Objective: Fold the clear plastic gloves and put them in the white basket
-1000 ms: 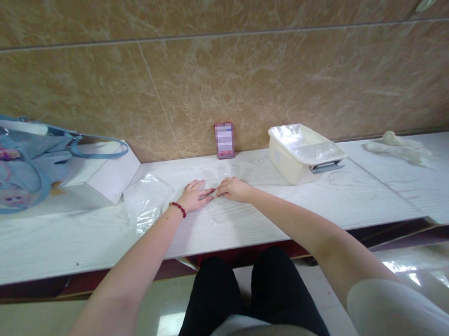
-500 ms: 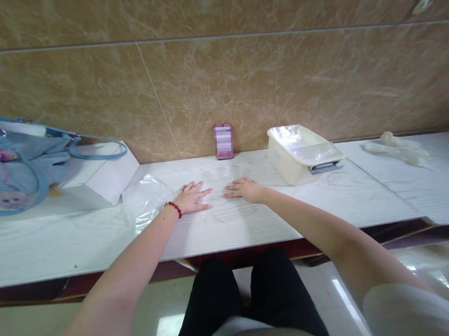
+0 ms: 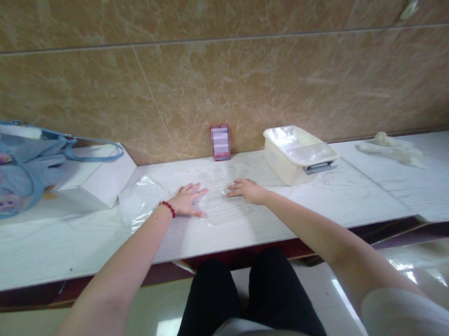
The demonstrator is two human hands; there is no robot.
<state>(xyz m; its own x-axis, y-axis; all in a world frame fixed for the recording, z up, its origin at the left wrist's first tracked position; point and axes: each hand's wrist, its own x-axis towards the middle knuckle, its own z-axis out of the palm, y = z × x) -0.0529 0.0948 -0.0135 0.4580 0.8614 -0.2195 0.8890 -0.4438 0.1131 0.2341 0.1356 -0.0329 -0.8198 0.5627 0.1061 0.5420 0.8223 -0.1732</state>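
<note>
A thin, clear plastic sheet or bag (image 3: 223, 208) lies flat on the white wood-grain table (image 3: 111, 251), its outline faint. My left hand (image 3: 187, 200), with a red bead bracelet at the wrist, rests on the sheet's left side with fingers spread. On its right side lies my right hand (image 3: 247, 191), palm down, fingers stretched toward the left. Neither hand grips anything. Left of my left hand is another clear, crinkled plastic bag (image 3: 141, 201), partly hidden behind my left forearm.
A phone (image 3: 220, 143) leans upright against the tiled wall. To the right stands a cream plastic bin (image 3: 279, 162) with clear plastic inside. Farther right lie whitish crumpled gloves or plastic (image 3: 393, 150). At the left, a blue bag (image 3: 8, 173) rests by a white box (image 3: 99, 178).
My left hand has slid slightly left with its fingers spread wider, so the gap between my hands has grown. My right hand stays in nearly the same place on the sheet.
</note>
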